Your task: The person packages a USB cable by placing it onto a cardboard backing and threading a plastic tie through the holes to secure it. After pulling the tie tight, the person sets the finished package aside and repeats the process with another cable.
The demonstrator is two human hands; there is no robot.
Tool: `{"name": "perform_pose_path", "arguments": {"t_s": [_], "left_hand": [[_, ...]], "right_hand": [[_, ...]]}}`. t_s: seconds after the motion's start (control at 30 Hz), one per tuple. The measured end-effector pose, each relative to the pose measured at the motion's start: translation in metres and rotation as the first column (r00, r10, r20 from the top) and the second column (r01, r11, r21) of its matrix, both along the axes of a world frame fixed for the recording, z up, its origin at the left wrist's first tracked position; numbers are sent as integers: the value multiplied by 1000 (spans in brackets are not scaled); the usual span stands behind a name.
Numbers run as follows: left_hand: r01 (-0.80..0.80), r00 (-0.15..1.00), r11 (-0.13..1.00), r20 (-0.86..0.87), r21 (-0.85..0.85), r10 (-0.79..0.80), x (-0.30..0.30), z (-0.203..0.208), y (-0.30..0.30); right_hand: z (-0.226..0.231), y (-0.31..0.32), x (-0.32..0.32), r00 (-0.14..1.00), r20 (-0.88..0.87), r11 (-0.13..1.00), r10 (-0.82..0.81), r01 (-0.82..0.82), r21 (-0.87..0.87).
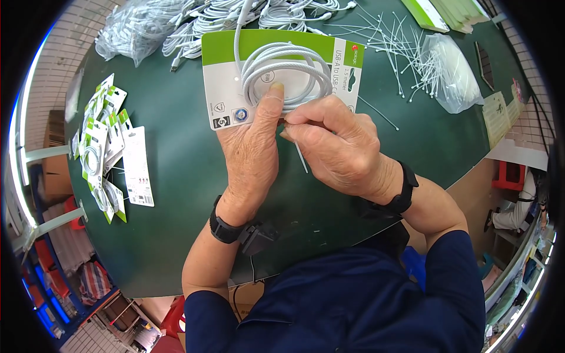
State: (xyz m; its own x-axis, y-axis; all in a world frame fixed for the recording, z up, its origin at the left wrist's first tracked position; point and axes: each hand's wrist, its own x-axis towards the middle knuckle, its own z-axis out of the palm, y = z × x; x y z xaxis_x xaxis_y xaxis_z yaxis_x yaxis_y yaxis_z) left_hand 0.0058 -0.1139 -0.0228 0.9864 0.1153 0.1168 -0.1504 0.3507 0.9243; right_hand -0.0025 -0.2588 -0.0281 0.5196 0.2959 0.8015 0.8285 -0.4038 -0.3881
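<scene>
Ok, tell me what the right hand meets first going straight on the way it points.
The right hand points left, so probably the left hand first, though depth is hard to judge here.

Most fingers of the left grip (253,153) hidden behind the green-and-white card (220,82), 1 end of a thin white tie (301,157) covered by the right grip (341,147), coiled cable (319,73) cut off by the top edge, print on packed cards (115,141) too tiny to read

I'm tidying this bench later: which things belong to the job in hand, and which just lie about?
Job: card, coiled cable, white tie at right hand; likely bagged ties, loose cables, carded cables.

Seemingly lying about: slim dark object, worn paper.
</scene>
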Motion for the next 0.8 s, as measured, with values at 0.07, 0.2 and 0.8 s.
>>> {"name": "perform_pose_path", "arguments": {"t_s": [0.07, 0.2, 0.8], "left_hand": [[3, 1000, 1000, 12, 12, -3, 1, -1, 0], [0, 1000, 1000, 29, 9, 0, 1, -2, -1], [85, 994, 995, -73, 55, -81, -2, 0, 6]], "right_hand": [[0, 1, -2, 1000, -3, 1000, 6, -6, 0], [-1, 2, -3, 1000, -10, 1000, 17, -17, -1], [-5, 3, -7, 996, -58, 997, 67, -65, 44]]}}
